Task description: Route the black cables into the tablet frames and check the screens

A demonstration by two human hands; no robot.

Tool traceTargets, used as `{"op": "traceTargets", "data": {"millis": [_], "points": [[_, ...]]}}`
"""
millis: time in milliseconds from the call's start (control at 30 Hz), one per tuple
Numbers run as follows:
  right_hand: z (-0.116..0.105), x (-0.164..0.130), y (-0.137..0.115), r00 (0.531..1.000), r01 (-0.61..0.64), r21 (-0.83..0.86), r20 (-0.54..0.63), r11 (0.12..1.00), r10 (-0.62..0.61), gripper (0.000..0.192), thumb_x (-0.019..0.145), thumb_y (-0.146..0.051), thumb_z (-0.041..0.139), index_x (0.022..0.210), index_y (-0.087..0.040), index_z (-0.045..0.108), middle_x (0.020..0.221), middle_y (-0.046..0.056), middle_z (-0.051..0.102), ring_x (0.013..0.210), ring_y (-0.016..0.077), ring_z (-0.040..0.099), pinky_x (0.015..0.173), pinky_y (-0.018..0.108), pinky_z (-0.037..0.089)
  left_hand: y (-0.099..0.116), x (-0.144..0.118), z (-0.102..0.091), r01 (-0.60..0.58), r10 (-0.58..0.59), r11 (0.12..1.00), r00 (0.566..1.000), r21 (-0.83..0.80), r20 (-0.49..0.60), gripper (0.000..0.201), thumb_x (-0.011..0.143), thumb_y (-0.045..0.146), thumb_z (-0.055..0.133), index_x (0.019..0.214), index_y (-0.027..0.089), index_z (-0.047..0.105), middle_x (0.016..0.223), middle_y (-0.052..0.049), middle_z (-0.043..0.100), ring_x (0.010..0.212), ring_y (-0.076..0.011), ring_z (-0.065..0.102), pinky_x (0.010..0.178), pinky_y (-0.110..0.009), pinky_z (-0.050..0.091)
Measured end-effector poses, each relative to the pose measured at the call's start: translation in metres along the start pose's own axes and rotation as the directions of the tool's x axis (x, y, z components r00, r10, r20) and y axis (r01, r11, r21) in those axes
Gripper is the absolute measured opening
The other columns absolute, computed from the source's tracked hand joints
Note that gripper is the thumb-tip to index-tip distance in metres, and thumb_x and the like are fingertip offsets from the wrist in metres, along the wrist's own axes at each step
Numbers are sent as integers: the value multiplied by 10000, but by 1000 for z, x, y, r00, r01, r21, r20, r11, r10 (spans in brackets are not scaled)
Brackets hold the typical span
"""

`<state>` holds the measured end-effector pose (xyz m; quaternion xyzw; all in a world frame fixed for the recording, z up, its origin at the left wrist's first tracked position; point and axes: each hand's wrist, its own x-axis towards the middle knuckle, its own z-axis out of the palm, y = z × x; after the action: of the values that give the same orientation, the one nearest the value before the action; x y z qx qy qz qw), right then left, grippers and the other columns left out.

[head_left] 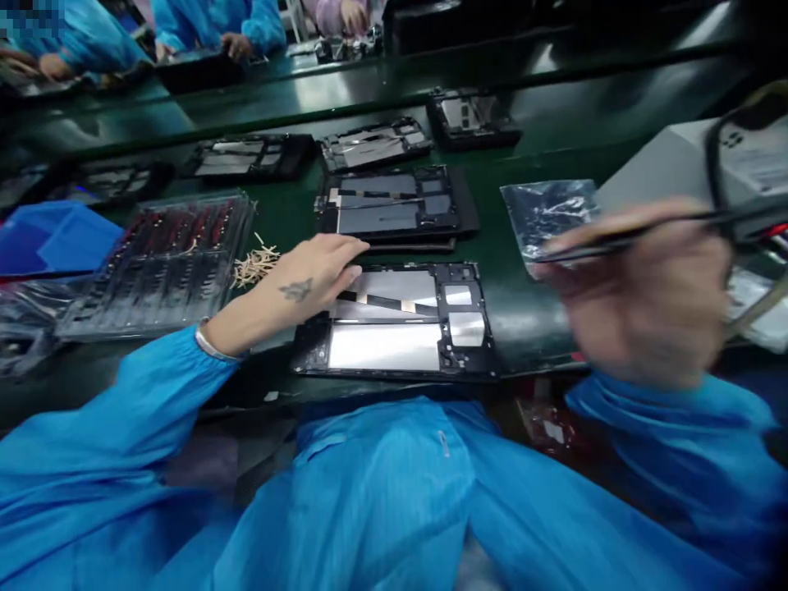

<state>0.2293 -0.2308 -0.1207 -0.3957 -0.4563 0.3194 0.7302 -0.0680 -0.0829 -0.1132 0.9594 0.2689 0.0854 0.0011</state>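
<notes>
The right hand [646, 295], blurred, pinched a thin dark tool [621, 240] above the table's [529, 312] right side. The left hand [313, 275] lay flat, fingers loose, on the nearest open tablet frame's [400, 328] upper left edge.

A long dark green desk [289, 217] with a shiny top runs across the room. Light from above shines on it in pale streaks. Behind it lies a second long dark green strip [345, 86], shiny too. At the far side sit other people in bright blue coats [215, 20], bent over their own work. On the left sits a blue plastic tray [52, 238]. On the right stands a pale grey box [665, 164].
</notes>
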Motion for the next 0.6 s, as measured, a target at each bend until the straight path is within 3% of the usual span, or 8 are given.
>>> {"op": "traceTargets", "data": {"millis": [67, 167, 267, 367, 600], "points": [[45, 19, 13, 979, 20, -133, 204, 991, 7, 170, 885, -399, 741, 893, -229, 745, 884, 29, 668, 810, 182, 699, 726, 353, 635, -6, 3, 16, -6, 8, 1000, 997, -22, 80, 441, 1065, 337, 384, 1425, 114, 505, 1334, -132, 603, 1221, -269, 584, 1036, -405, 498], [81, 36, 38, 945, 37, -337, 318, 941, 77, 219, 909, -408, 711, 878, -192, 723, 854, 12, 662, 768, 146, 685, 725, 304, 618, -6, 8, 23, -20, 25, 999, 990, -40, 142, 384, 1070, 344, 374, 1340, 161, 576, 1179, -101, 629, 1063, -235, 621, 873, -344, 530], [84, 40, 55, 919, 116, -521, 379, 846, 108, 198, 943, -374, 671, 896, -186, 714, 864, 13, 684, 789, 134, 664, 645, 232, 549, 0, 6, 16, 16, -12, 1000, 978, -17, 210, 331, 1062, 329, 402, 1287, 201, 607, 1082, -76, 619, 954, -217, 619, 735, -305, 503], [77, 37, 58, 900, 156, -616, 410, 772, 145, 163, 964, -321, 640, 909, -188, 716, 893, 15, 707, 813, 132, 656, 609, 213, 500, 5, 3, 10, 54, -42, 998, 962, -40, 271, 318, 1061, 315, 411, 1295, 217, 602, 1074, -66, 605, 930, -205, 609, 701, -288, 478], [78, 38, 54, 880, 159, -668, 430, 727, 203, 145, 969, -319, 638, 931, -201, 715, 932, 12, 714, 854, 135, 658, 664, 222, 512, 4, 3, 16, 44, -33, 998, 967, -40, 251, 268, 1052, 315, 448, 1228, 221, 627, 979, -50, 572, 819, -192, 575, 610, -284, 385]]}}
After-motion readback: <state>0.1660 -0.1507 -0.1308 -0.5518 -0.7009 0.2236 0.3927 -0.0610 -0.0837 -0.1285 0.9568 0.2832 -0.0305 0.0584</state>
